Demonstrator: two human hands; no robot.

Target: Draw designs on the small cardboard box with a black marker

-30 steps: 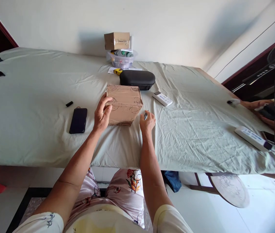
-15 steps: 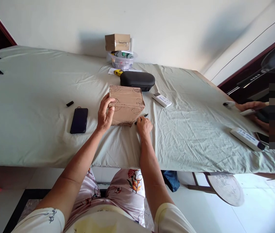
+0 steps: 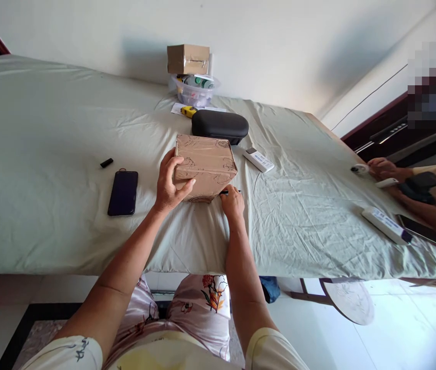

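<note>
A small brown cardboard box [image 3: 204, 167] with dark scribbled drawings on its faces sits in the middle of the cloth. My left hand [image 3: 170, 182] grips its left side, fingers at the upper edge and thumb across the front face. Close to the box's lower right corner, my right hand [image 3: 233, 203] is closed around a thin black pen [image 3: 224, 192], which lies nearly level; its tip is hard to make out. To the left lie a small black cap [image 3: 107, 163] and a dark phone [image 3: 122, 193].
Behind the box are a black hard case [image 3: 220, 125], a yellow tape measure [image 3: 189, 111] and a clear tub [image 3: 195, 92] topped by another cardboard box [image 3: 188, 59]. A white packet [image 3: 259, 160] lies right. Another person's hands [image 3: 385, 169] hold items at the far right, near a white box [image 3: 386, 225].
The box has shifted slightly right in view and my left thumb now reaches farther across its front. The pen has swung from slanted to nearly level. My view has tilted a little.
</note>
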